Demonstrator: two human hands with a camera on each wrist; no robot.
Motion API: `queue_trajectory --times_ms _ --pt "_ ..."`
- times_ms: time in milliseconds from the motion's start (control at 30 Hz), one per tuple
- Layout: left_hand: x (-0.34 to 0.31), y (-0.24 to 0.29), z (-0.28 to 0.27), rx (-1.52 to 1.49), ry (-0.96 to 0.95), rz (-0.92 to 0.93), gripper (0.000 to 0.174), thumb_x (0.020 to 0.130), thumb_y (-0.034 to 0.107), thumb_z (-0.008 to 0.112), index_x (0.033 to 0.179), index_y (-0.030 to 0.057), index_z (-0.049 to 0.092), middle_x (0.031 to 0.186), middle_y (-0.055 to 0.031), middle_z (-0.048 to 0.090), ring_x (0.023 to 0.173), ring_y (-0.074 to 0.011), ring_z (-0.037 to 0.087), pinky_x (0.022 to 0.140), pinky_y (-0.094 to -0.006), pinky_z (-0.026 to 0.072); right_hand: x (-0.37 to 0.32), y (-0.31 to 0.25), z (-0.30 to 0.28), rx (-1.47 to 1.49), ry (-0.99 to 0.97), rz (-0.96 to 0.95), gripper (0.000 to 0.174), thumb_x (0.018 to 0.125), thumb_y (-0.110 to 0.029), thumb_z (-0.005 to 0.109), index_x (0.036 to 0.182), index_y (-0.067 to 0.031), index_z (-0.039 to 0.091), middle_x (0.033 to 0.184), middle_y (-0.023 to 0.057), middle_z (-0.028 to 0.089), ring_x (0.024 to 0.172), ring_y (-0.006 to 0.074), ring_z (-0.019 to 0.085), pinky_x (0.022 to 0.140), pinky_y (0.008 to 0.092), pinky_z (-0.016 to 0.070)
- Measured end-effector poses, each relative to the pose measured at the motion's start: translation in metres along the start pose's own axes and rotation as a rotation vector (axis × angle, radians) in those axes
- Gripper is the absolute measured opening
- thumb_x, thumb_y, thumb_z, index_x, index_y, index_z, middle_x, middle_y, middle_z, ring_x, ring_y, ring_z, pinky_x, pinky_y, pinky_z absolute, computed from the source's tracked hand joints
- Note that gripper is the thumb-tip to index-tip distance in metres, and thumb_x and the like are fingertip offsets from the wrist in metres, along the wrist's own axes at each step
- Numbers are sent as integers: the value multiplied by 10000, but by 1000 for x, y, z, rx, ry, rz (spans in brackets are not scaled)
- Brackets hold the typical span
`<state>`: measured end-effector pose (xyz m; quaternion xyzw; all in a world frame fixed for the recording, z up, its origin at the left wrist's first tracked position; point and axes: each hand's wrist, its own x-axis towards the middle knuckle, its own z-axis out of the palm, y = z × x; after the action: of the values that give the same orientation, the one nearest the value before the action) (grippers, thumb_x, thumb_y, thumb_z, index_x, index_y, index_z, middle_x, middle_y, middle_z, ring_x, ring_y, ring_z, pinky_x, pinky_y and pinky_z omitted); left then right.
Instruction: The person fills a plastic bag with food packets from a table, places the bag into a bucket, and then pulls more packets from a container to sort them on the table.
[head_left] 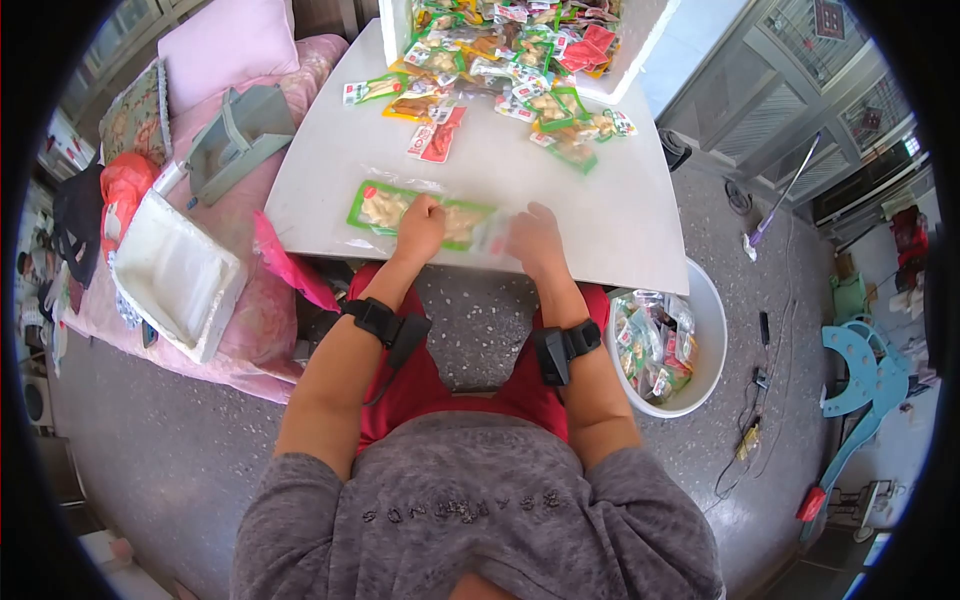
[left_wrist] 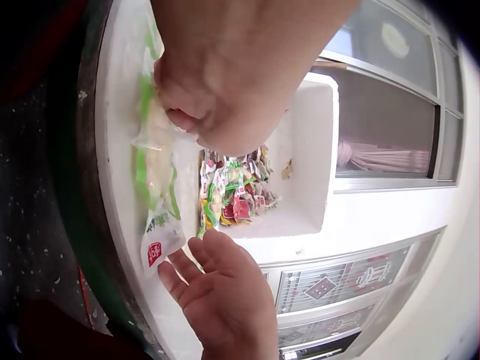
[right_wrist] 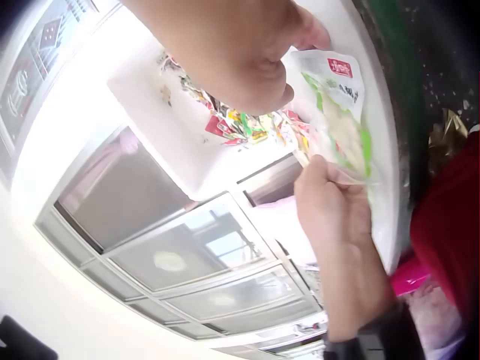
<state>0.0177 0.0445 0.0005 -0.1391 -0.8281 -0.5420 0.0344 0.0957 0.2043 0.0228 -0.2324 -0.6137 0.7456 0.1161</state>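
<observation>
Near the table's front edge, the left hand [head_left: 421, 228] [right_wrist: 334, 206] has its fingers curled and pinches a clear, green-edged packet [head_left: 462, 222] [left_wrist: 156, 169] [right_wrist: 341, 131] of pale food. Another green-edged packet [head_left: 378, 206] with a red spot lies flat to its left. The right hand [head_left: 536, 240] [left_wrist: 225, 289] is beside the packet's white end, palm partly turned up and fingers loosely extended in the left wrist view. Whether its fingertips touch the packet cannot be told. A red-and-white packet [head_left: 437, 136] lies farther back.
A white foam box [head_left: 628, 75] full of packets stands at the table's back, with loose packets before it. A white bucket [head_left: 708, 340] of packets stands on the floor at right. At left, a bed holds an empty foam tray [head_left: 180, 275] and a grey-green basket [head_left: 240, 140].
</observation>
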Motion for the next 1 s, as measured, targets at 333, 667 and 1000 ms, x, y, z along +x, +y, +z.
queue_trajectory --times_ms 333,667,1000 --pt "-12 54 -7 407 -122 146 122 753 157 426 773 38 445 710 -187 525 685 -352 506 590 -419 384 -18 -26 31 86 -339 123 174 725 19 460 895 37 491 798 100 534 663 174 542 563 297 458" --pt "-14 55 -10 417 -98 124 143 751 161 400 771 26 444 738 -187 537 700 -350 519 597 -435 395 10 -6 48 -563 -713 17 128 776 -83 402 848 -46 501 660 52 525 534 98 489 455 224 402" --pt "-9 48 -17 278 -41 122 121 755 157 429 772 41 459 692 -174 526 669 -343 513 574 -429 384 13 -16 59 -195 -880 325 137 760 -107 446 870 -32 478 636 27 495 520 92 469 434 193 359"
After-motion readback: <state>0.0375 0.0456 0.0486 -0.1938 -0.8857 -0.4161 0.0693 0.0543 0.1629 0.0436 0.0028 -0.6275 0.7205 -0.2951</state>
